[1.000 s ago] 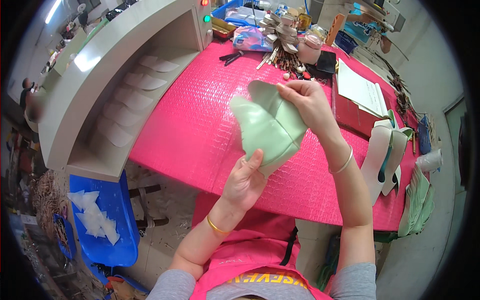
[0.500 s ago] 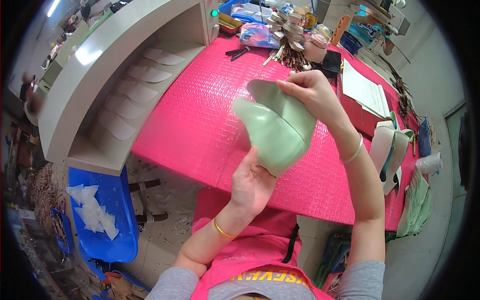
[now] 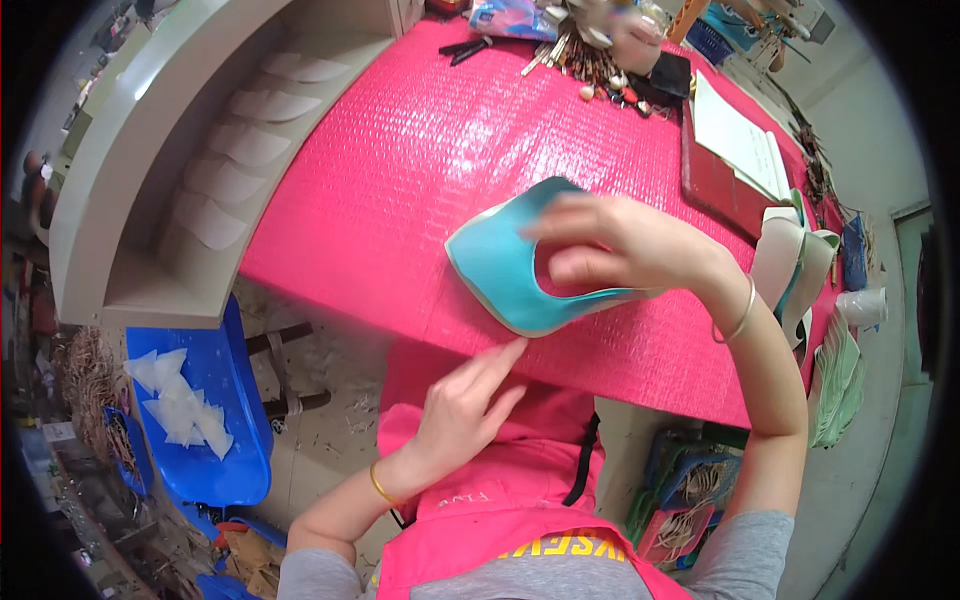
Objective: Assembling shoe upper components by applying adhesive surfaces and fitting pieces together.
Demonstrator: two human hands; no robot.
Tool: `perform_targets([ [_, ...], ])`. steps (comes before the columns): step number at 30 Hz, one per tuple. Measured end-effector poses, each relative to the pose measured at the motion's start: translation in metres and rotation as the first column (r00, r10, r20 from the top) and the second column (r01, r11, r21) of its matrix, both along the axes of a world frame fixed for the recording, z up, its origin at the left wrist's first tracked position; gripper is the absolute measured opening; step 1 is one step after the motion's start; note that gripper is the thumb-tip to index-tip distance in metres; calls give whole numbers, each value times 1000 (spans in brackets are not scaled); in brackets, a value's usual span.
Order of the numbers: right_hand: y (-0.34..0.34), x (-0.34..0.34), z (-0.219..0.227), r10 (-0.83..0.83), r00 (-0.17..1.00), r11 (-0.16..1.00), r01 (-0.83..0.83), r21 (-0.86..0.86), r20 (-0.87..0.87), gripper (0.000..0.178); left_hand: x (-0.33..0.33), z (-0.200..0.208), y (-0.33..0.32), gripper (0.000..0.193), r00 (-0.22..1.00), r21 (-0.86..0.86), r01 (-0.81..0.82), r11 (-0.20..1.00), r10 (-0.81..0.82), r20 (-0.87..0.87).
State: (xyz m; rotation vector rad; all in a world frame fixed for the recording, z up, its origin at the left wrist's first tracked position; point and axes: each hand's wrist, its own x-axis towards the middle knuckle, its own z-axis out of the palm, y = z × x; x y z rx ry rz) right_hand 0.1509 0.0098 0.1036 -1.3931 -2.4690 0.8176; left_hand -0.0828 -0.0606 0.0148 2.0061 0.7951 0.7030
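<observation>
A shoe upper (image 3: 492, 258) lies on the pink-covered table (image 3: 370, 200) in front of me, its turquoise lining face up and a pale rim showing along its edge. My left hand (image 3: 465, 405) is open at the table's near edge, fingers stretched out, fingertips at the upper's near edge. Over the upper's opening is my right hand (image 3: 625, 240), blurred by motion; its thumb and fingers look apart, with nothing visible between them. Whether its fingertips touch the lining I cannot tell.
At left, a curved grey machine (image 3: 95, 230) holds several pale pieces (image 3: 210, 218). Below it stands a blue chair (image 3: 235, 440) with translucent pieces on it. Paper (image 3: 735, 140), more uppers (image 3: 780, 250) and stacked green pieces (image 3: 835, 385) are at right. Brushes (image 3: 580, 70) lie at the back.
The upper has gone from being held up, green side showing, to lying on the table lining up. My left hand has let go and drawn back; my right hand has come down over it.
</observation>
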Motion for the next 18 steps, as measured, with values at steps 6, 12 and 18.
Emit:
perform_targets([
  [6,-2,-6,-18,-284,929,932,210,-296,-236,40,74,-23,54,33,999,127,34,991,-35,5],
  [12,-65,19,-35,-261,839,957,162,239,477,24,79,-22,43,13,977,248,-137,959,90,193],
  [18,-75,25,-43,-288,858,857,32,514,426,10,82,-18,54,20,997,468,-75,881,51,63],
])
